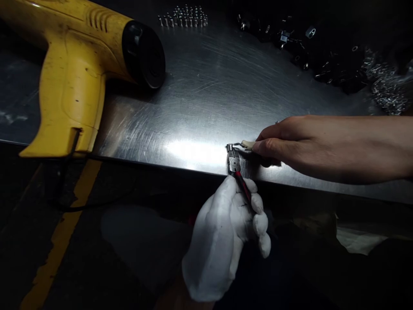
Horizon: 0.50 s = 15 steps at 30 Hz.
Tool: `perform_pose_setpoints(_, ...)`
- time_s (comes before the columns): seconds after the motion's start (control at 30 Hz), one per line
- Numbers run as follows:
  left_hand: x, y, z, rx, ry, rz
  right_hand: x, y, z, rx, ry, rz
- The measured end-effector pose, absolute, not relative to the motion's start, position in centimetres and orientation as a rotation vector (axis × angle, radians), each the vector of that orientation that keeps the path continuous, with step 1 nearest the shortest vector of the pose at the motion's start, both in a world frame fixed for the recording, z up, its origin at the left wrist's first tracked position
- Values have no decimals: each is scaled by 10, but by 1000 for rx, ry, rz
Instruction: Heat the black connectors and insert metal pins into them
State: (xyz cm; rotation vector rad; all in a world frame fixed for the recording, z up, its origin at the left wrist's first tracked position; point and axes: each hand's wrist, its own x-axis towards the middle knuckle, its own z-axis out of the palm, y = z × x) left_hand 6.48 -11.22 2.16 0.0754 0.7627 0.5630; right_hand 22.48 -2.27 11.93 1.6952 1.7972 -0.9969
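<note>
My left hand point(222, 232), in a white glove, is closed around the dark red-and-black handles of small pliers point(234, 163). Their jaws point away from me, over the front edge of the metal table point(200, 103). A tiny shiny metal piece point(229, 147) sits at the jaw tips. From the right comes my bare right hand point(277, 144), pinching a slim tool with a cream-coloured handle point(248, 144). Its thin metal tip reaches to the small piece at the jaws; whether it touches cannot be made out. The fingers hide the rest of that tool.
A yellow heat gun point(80, 64) with a black front end lies at the left, its cable hanging over the edge. Several small metal pins point(185, 18) stand at the back. Dark loose parts point(329, 60) and a heap of shiny bits point(389, 88) lie at the right.
</note>
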Motion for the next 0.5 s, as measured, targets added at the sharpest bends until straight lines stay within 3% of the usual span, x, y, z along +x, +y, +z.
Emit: perform_pose_setpoints(0.5,64,-117,17,132,711,610,220,-21,120,1708,1802,-950)
